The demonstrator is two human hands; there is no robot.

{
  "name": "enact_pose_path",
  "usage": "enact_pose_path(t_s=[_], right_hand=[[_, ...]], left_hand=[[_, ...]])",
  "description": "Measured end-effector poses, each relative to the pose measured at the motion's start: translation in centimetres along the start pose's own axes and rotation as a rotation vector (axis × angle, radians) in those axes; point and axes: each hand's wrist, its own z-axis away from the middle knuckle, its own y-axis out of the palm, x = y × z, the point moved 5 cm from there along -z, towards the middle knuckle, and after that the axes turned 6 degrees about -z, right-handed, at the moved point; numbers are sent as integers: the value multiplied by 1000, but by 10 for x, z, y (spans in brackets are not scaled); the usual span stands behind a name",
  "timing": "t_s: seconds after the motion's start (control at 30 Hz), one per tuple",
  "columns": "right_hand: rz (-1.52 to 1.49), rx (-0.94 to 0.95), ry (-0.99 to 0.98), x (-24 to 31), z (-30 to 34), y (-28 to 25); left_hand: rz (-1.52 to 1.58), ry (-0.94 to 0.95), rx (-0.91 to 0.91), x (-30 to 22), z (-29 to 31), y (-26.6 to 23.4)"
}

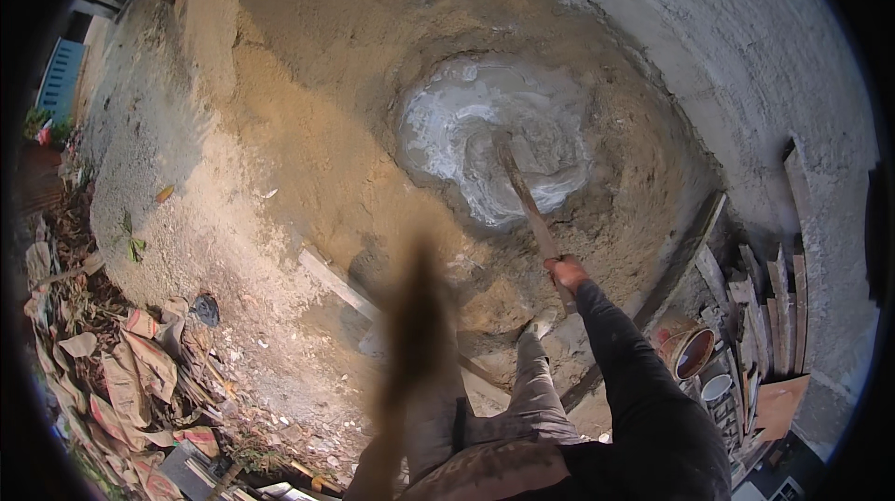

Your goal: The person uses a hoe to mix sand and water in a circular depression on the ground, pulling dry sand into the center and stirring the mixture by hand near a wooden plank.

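Note:
My right hand (566, 271) is closed around the long wooden handle of a hoe (528, 198). The handle slopes up and left from my hand into a pool of wet grey cement (443, 119). Its blade lies mostly sunk in the mix, so only a little of it shows. A ring of damp brown sand (643, 147) surrounds the pool. My right arm, in a dark sleeve, reaches in from the lower edge. I do not see my left hand. A dark brown, blurred shape (415, 343) stands close to the camera; what it is I cannot make out.
A rough grey wall (746, 44) rises on the right. Beside it are wooden boards (788, 305) and a reddish bucket (688, 352). Torn paper sacks (140, 370) and debris lie at the lower left. A wooden plank (337, 285) lies near my legs (536, 375).

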Motion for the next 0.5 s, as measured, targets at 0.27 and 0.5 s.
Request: enact_pose_path(t_s=[0.27,0.5], right_hand=[[-454,222,-117,10,86,-65],[-270,95,-68,-140,169,-132]], left_hand=[[-252,-28,-87,69,67,34],[-556,-82,-152,83,102,100]])
